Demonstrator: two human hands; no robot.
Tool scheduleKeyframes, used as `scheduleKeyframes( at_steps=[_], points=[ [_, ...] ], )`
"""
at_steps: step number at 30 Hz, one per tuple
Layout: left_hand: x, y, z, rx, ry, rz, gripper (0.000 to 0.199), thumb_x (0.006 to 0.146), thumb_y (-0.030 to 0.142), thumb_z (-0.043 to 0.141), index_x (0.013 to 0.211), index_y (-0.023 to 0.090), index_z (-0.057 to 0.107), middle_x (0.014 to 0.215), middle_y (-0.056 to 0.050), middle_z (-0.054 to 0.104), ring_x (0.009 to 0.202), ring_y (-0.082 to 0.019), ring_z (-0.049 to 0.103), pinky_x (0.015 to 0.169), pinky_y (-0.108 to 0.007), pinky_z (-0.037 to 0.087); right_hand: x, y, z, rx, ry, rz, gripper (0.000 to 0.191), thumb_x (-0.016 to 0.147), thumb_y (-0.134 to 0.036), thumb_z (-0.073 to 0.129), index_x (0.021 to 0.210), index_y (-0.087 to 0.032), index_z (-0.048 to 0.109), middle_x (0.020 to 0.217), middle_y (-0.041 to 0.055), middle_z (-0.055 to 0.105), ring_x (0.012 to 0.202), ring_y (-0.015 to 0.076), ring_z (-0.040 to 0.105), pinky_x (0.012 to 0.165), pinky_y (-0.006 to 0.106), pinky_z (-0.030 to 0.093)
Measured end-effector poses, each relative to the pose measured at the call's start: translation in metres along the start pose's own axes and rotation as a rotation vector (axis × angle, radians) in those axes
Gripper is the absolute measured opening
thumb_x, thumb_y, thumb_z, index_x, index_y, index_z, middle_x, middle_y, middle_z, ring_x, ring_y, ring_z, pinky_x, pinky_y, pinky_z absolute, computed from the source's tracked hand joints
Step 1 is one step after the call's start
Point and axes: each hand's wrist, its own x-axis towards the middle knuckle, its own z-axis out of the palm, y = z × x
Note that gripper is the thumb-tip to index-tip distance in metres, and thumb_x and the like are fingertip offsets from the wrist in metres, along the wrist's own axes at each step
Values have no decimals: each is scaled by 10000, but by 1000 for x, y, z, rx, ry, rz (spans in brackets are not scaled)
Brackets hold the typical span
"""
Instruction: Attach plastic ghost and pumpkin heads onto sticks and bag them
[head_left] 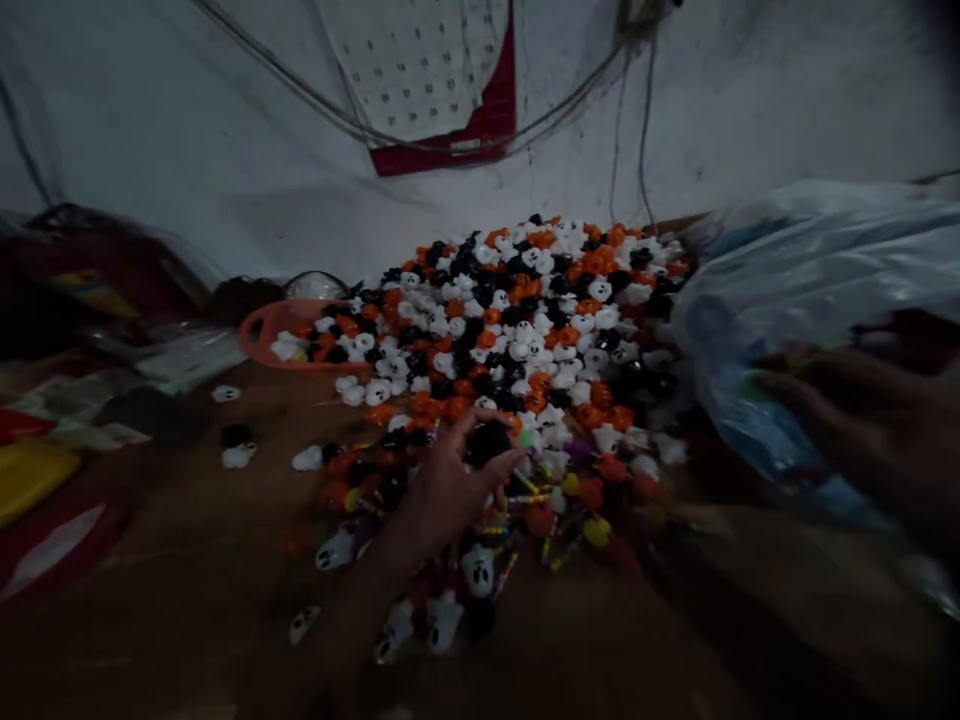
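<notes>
My left hand (454, 480) is over the front of a heap of small plastic figures (517, 330), its thumb and fingers curved around a black piece (487, 443). A small light-green piece (526, 438) shows by its fingertips. At the right, my right hand (847, 410) is blurred and dark in front of a plastic bag (817, 270). Its fingers look drawn together, with a green smear at their tips that I cannot make out. White ghost faces, orange pumpkins and black shapes fill the heap. Below the left hand lie figures with striped bead strings (559, 545).
An orange basket-like tray (259, 340) with figures stands left of the heap. Loose white figures (238, 455) lie on the brown table (202, 560). Yellow and red packets (34, 480) are at the left edge. Behind, a calendar (420, 80) and cables hang on the wall.
</notes>
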Motion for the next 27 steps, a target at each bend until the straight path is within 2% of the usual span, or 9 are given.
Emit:
scheduleKeyframes(
  at_steps=[2, 4, 7, 10, 14, 19, 21, 24, 27],
  points=[
    [-2, 1, 12, 255, 65, 43, 194, 808, 336, 560, 975, 246, 521, 839, 16, 602, 574, -105, 536, 536, -220, 424, -15, -30, 14, 278, -98, 79, 184, 820, -435, 610, 849, -255, 634, 721, 5, 640, 574, 110, 577, 506, 233, 433],
    [-6, 1, 19, 439, 92, 69, 183, 811, 315, 531, 987, 267, 530, 781, 27, 599, 619, -127, 542, 543, -219, 402, -25, -54, 41, 532, -217, 133, 180, 783, -385, 664, 855, -223, 635, 750, 4, 648, 611, 120, 593, 506, 215, 458],
    [-16, 3, 20, 641, 90, 85, 263, 792, 279, 519, 1054, 283, 498, 826, 19, 639, 713, -171, 598, 600, -250, 396, -33, -74, 79, 653, -317, 150, 215, 750, -379, 696, 840, -190, 647, 727, 3, 647, 628, 128, 601, 530, 215, 483],
    [-22, 2, 16, 855, 56, 91, 293, 784, 319, 522, 1065, 250, 472, 828, -16, 648, 749, -219, 616, 580, -269, 354, -38, -76, 93, 712, -404, 148, 223, 759, -374, 694, 866, -182, 659, 705, 4, 649, 604, 126, 603, 555, 222, 496],
    [-22, -2, 12, 938, -27, 194, 193, 823, 397, 511, 916, 230, 485, 837, -16, 641, 765, -208, 605, 598, -271, 340, -42, -69, 89, 665, -494, 56, 187, 775, -337, 687, 888, -188, 667, 768, 11, 670, 652, 130, 627, 603, 224, 505],
    [-18, -5, 14, 963, -98, 282, 302, 841, 535, 471, 868, 234, 474, 811, 0, 630, 764, -202, 602, 581, -264, 320, -42, -63, 78, 516, -520, -128, 144, 797, -296, 668, 888, -184, 665, 836, 11, 672, 740, 124, 631, 688, 216, 503],
    [-16, -4, 17, 1013, -129, 299, 332, 850, 562, 428, 904, 239, 485, 815, -12, 637, 774, -218, 614, 569, -271, 308, -41, -60, 74, 466, -524, -172, 148, 800, -296, 661, 894, -182, 665, 846, 14, 678, 752, 127, 633, 691, 215, 504],
    [-11, -2, 20, 1073, -130, 300, 416, 835, 582, 437, 1085, 250, 457, 812, -24, 651, 769, -241, 628, 554, -278, 303, -41, -55, 69, 394, -538, -219, 165, 804, -297, 650, 926, -187, 666, 886, 23, 688, 766, 132, 641, 687, 211, 504],
    [-7, -1, 22, 1110, -116, 315, 381, 818, 560, 488, 1004, 227, 474, 755, -18, 635, 704, -234, 620, 516, -279, 278, -40, -52, 62, 338, -547, -271, 169, 816, -297, 634, 946, -191, 660, 893, 25, 688, 779, 134, 644, 696, 212, 507]
  ],
)
